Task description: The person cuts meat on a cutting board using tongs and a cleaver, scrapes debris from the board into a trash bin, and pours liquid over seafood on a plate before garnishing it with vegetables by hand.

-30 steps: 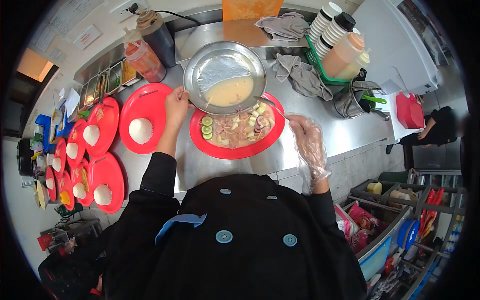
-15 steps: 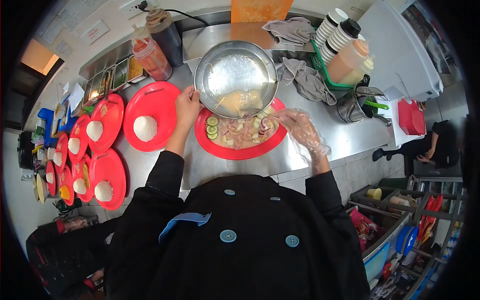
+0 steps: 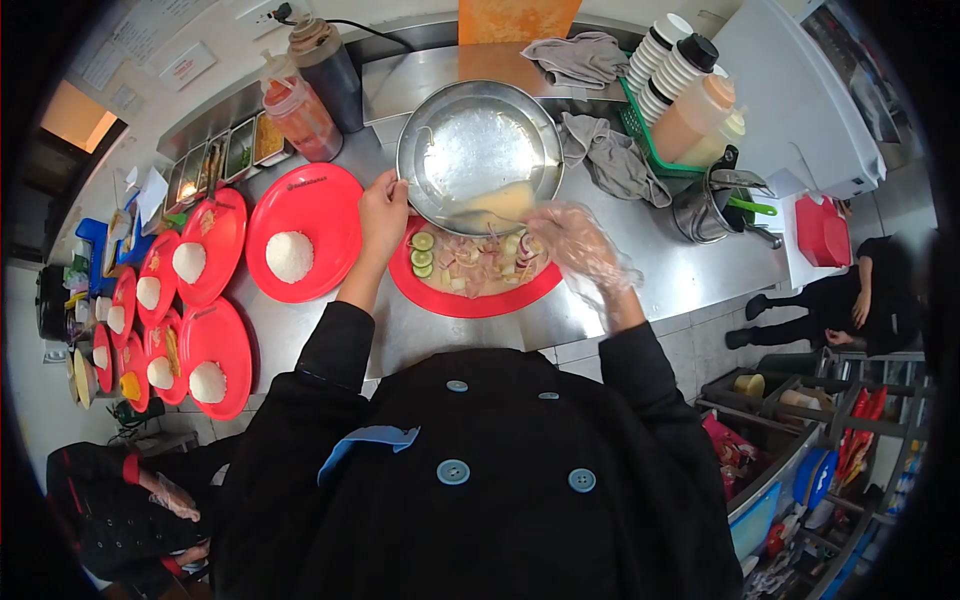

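A bare left hand (image 3: 383, 212) clasps a metal pan (image 3: 480, 120) tilted over a red platter (image 3: 440, 298); the gloved right hand (image 3: 582, 243) grips a spoon (image 3: 475, 221), apparently scraping sauce (image 3: 508, 202), and the next move likely needs a steady tilt.

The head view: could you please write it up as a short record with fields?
Left hand: bare, gripping the metal bowl by its rim
Right hand: in a clear glove, holding a spoon
Metal bowl: tilted, pale liquid pooled at its near side
Below bowl: oval red plate bearing sliced food
Left: other red plates with white mounds
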The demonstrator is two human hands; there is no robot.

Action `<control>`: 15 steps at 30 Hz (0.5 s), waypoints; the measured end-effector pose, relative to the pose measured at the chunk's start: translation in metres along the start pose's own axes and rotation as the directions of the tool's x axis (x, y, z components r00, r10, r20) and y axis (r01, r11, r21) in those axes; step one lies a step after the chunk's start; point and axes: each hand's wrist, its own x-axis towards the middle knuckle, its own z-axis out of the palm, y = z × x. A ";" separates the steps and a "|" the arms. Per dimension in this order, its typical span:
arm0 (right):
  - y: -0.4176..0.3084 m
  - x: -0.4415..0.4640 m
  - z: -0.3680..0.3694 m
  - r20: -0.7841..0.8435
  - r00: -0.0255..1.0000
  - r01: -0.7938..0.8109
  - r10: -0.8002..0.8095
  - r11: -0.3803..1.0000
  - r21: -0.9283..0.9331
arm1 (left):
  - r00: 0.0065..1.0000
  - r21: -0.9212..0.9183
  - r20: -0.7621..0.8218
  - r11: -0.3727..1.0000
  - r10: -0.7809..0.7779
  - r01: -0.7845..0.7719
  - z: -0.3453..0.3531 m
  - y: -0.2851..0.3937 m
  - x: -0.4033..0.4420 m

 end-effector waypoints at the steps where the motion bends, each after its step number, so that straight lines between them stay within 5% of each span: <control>1: 0.001 -0.008 -0.007 0.005 1.000 0.001 -0.001 1.000 0.000 | 1.000 0.018 -0.009 1.000 0.000 0.000 0.000 0.000 0.000; 4: -0.007 -0.024 -0.028 0.116 0.992 -0.059 0.042 0.988 0.143 | 1.000 0.017 -0.016 1.000 -0.006 0.007 -0.001 -0.003 -0.001; 9: -0.009 -0.019 -0.022 -0.014 0.982 -0.189 0.190 0.981 0.048 | 1.000 -0.013 -0.002 1.000 -0.022 0.022 0.002 -0.007 0.001; 15: -0.021 -0.035 -0.031 0.116 0.990 -0.103 0.085 0.982 0.160 | 0.999 0.032 -0.041 0.999 0.009 -0.007 -0.004 -0.004 -0.002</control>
